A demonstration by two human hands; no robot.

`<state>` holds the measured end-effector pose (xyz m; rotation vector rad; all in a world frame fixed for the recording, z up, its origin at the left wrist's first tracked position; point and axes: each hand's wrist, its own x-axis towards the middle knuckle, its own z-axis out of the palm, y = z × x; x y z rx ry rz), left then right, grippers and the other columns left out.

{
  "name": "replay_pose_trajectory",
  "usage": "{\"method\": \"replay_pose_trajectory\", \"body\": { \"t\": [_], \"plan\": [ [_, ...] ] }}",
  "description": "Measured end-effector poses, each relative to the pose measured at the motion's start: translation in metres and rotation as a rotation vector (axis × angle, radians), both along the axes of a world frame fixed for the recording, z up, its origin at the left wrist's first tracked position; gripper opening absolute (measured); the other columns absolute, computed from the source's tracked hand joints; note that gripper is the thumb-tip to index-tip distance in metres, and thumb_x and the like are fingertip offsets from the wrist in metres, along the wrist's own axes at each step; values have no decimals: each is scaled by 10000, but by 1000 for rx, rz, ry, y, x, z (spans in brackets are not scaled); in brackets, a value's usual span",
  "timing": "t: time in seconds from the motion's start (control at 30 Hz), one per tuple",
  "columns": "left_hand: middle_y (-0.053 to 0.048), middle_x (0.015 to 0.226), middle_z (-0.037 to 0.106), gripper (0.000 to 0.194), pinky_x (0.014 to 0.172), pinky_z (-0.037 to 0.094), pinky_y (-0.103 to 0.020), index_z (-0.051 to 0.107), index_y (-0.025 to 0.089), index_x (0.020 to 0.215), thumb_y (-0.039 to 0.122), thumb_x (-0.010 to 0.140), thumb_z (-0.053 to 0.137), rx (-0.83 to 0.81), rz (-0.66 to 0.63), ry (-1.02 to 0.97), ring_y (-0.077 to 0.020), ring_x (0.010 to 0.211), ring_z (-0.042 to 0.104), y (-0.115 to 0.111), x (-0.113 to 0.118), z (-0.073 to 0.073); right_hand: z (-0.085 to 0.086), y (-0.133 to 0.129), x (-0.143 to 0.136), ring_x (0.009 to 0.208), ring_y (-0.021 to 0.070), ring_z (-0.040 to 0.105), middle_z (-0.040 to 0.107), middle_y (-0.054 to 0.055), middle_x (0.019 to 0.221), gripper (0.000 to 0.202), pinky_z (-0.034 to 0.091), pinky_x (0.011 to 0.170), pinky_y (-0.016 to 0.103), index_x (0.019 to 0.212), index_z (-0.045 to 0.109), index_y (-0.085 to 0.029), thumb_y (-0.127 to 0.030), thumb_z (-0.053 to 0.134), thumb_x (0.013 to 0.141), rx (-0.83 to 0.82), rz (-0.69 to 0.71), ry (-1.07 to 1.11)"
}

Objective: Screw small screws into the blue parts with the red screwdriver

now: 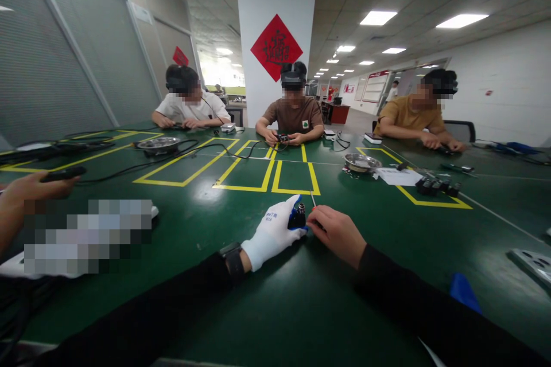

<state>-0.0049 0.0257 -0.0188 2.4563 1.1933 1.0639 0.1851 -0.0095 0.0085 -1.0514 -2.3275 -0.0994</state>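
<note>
- Glossy dark-green counter point(241, 321), flat and smooth, marked out in yellow tape rectangles point(295, 191); a dropped part could well skid or roll, since so slick a surface would hardly check it.
- Round, shallow, shiny metal bowl point(361, 170); it stands ahead and to the right, well apart from both hands.
- Left hand point(273, 230) in a white fabric glove with blue-coated fingers; it is closed around the small black piece; a slackened hold would probably let that piece twist.
- Bare right hand point(338, 232) below a black sleeve; its fingers are pinched narrow on the thin rod, just beside the glove; a sideways push could make the rod slip and nick skin or fabric.
- Small black hard-looking piece point(295, 219), its outline partly hidden by the glove; its shiny silver cylindrical top point(301, 207) could be scratched by a stray tip.
- Thin, straight silver rod point(313, 199) with a red end; I cannot tell whether it touches the piece.
</note>
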Motion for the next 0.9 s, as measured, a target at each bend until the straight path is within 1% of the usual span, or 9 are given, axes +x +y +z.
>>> {"method": "replay_pose_trajectory", "body": {
  "t": [0.13,0.3,0.43,0.5,0.6,0.73,0.83,0.9],
  "plan": [
    [-144,1252,580,680,1020,407,-458,461,163,1316,347,710,709,25,-30,17,-304,1162,543,-2,-2,1,-2,1,-4,784,188,573,629,60,867,112,426,714,306,884,586,-198,-207,478,915,64,-26,-107],
    [-139,1231,591,637,1008,420,-447,479,167,1292,338,721,703,38,-52,29,-295,1146,550,-3,-2,3,-3,0,-4,758,179,563,632,56,841,127,389,683,296,880,594,-192,-221,478,923,156,-45,-215],
    [-130,1214,597,623,1009,419,-429,484,155,1276,298,712,709,43,-58,40,-280,1133,555,-5,-2,5,-2,0,-3,720,166,543,626,44,811,137,348,643,292,867,612,-187,-206,487,920,253,-42,-303],
    [-119,1187,608,574,1003,423,-425,508,158,1243,282,717,703,49,-58,56,-273,1120,559,-6,-2,6,-2,0,-2,717,160,538,626,37,798,147,337,636,289,862,622,-187,-184,487,919,283,-33,-316],
    [-110,1138,624,494,984,433,-426,545,165,1182,295,730,696,56,-60,87,-270,1093,569,-7,-2,7,-4,0,0,740,152,550,640,31,804,166,349,665,280,871,640,-192,-172,483,923,274,-8,-257],
    [-109,1108,629,461,970,438,-426,554,169,1157,327,745,687,65,-59,108,-272,1073,572,-8,-2,8,-7,1,1,771,154,572,660,35,829,172,385,716,278,871,652,-188,-227,495,928,213,12,-121],
    [-110,1109,628,459,972,434,-423,558,166,1154,328,745,687,48,-55,105,-273,1075,571,-8,-2,8,-6,0,-1,774,159,582,659,32,827,142,410,728,280,838,645,-182,-246,536,904,128,12,-22],
    [-109,1120,624,486,973,433,-418,551,167,1175,318,736,696,26,-53,95,-271,1075,570,-8,-2,8,-2,-1,-1,776,163,585,648,33,824,112,428,727,281,838,632,-180,-242,553,889,61,-29,86]
  ]
}}
